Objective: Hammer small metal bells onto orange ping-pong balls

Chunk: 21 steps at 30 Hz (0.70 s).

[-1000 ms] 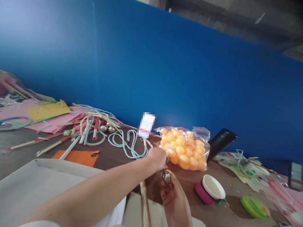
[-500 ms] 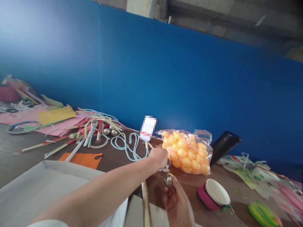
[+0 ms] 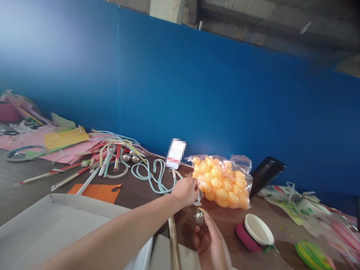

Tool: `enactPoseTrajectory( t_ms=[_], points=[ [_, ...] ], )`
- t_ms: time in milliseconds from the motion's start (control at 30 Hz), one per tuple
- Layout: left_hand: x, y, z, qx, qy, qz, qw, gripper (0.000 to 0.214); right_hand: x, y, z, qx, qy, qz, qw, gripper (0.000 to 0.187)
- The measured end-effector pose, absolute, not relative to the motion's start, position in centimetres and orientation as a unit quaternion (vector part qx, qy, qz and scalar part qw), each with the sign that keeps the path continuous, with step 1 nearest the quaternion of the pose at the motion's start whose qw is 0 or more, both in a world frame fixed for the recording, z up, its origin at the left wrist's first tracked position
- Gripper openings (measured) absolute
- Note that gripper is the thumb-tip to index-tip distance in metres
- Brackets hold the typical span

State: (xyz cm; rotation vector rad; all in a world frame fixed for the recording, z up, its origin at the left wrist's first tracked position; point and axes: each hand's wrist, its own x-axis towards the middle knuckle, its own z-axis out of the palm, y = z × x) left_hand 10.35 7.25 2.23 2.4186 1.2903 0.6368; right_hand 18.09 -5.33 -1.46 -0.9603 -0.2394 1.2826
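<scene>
My left hand reaches across from the lower left, fingers closed at the left edge of a clear plastic bag of orange-yellow balls. What those fingers hold is hidden; a small whitish scrap shows just beside them. Below, my right hand pinches a shiny silver metal ball between thumb and fingers. Similar silver balls lie among the cords and sticks further left. Under the hands runs a wooden stick.
A white tray fills the lower left, with orange paper behind it. Light-blue cord and a white card lie near the blue wall. To the right are a black cylinder, a pink-and-white cup and green rings.
My left hand has shifted slightly down and left beside the bag. The silver ball in my right hand has moved only a little.
</scene>
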Motion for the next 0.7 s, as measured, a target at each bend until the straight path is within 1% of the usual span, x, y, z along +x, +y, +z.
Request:
enactPoseTrajectory(
  t_ms=[200,333,400,467,567,633,700],
  points=[
    [8.2,8.2,1.7,0.828,0.477,0.249,0.156,0.015,18.2,-5.5,-1.8,-0.434,-0.129,0.576,0.68,0.027],
    [6.5,9.6,1.6,0.82,0.505,0.235,0.128,0.02,18.2,-5.4,-2.1,-0.444,-0.144,0.572,0.675,0.03],
    [5.7,10.6,1.7,0.821,0.515,0.22,0.109,0.029,18.1,-5.4,-2.3,-0.447,-0.149,0.577,0.667,0.033],
    [5.0,11.7,1.9,0.824,0.524,0.196,0.083,0.044,18.1,-5.3,-2.4,-0.45,-0.152,0.582,0.659,0.036],
    [4.6,13.2,1.9,0.833,0.533,0.146,0.038,0.065,18.1,-5.1,-2.6,-0.456,-0.151,0.578,0.66,0.034],
    [4.6,14.1,1.5,0.836,0.537,0.114,0.01,0.072,18.2,-5.0,-2.7,-0.459,-0.152,0.571,0.663,0.033],
    [4.7,14.9,1.0,0.834,0.544,0.088,-0.015,0.074,18.3,-4.9,-2.8,-0.462,-0.155,0.568,0.664,0.034]
  ],
)
